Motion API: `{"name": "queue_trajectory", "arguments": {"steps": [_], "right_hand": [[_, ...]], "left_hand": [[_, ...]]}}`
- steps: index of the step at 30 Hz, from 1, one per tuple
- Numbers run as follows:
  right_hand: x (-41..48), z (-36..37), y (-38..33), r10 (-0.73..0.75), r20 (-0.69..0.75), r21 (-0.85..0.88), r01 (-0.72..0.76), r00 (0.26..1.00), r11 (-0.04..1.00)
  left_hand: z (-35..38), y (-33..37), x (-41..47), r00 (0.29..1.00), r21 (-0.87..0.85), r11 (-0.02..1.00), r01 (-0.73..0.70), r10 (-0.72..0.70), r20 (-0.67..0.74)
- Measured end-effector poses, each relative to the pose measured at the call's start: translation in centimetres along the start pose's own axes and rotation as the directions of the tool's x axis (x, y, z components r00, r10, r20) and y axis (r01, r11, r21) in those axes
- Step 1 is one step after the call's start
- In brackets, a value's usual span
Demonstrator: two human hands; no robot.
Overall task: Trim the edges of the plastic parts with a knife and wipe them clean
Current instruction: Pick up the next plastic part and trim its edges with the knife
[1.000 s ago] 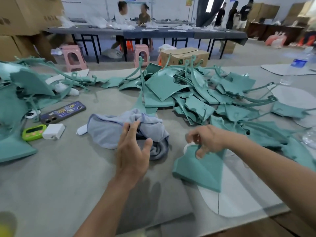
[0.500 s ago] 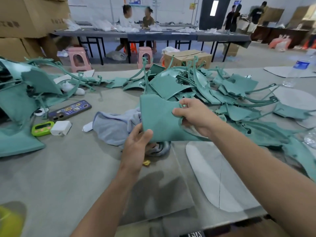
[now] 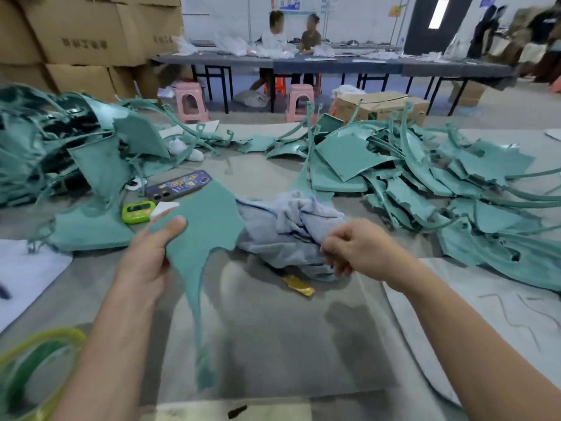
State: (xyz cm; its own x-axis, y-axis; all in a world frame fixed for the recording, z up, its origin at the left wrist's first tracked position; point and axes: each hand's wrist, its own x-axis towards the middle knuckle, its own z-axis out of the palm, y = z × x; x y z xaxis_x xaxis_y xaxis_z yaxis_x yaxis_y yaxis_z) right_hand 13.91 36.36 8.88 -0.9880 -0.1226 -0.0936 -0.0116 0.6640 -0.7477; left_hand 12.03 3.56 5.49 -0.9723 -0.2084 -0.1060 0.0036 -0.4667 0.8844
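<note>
While the left hand [image 3: 142, 262] is gripping a teal plastic part [image 3: 209, 220] with its thumb curled over the edge at centre-left of the frame, the right hand [image 3: 355, 249] is pinching the grey-blue cloth [image 3: 285, 226] lying at centre on the table [image 3: 273, 344].

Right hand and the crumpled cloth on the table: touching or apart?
Touching. The head view shows the right hand with its fingertips curled round a fold at the near edge of the cloth, with no gap between them.
</note>
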Motion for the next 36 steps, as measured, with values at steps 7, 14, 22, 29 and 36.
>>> {"name": "queue_trajectory", "arguments": {"steps": [7, 14, 22, 29, 36], "right_hand": [[-0.8, 6.7, -0.3, -0.183, -0.003, -0.63, 0.14, 0.983, 0.764], [4.2, 5.7, 2.1, -0.188, -0.092, -0.603, 0.095, 0.978, 0.792], [6.0, 5.7, 4.3, -0.292, -0.301, -0.375, 0.169, 0.908, 0.911], [4.5, 3.2, 3.6, -0.1, 0.006, -0.325, 0.097, 0.995, 0.941], [4.2, 2.1, 3.4, -0.037, 0.255, -0.141, 0.075, 0.966, 0.987]], "left_hand": [[1.6, -3.8, -0.3, 0.937, -0.028, 0.942, 0.333, -0.328, 0.116], [3.9, -4.2, 3.2, 0.926, -0.181, 0.908, 0.378, -0.371, 0.074], [4.1, -5.8, 4.0, 0.922, -0.087, 0.918, 0.386, -0.384, 0.041], [3.8, -5.5, 3.2, 0.918, 0.01, 0.919, 0.394, -0.395, 0.037], [3.1, -4.8, 3.6, 0.939, 0.01, 0.941, 0.339, -0.337, -0.069]]}}
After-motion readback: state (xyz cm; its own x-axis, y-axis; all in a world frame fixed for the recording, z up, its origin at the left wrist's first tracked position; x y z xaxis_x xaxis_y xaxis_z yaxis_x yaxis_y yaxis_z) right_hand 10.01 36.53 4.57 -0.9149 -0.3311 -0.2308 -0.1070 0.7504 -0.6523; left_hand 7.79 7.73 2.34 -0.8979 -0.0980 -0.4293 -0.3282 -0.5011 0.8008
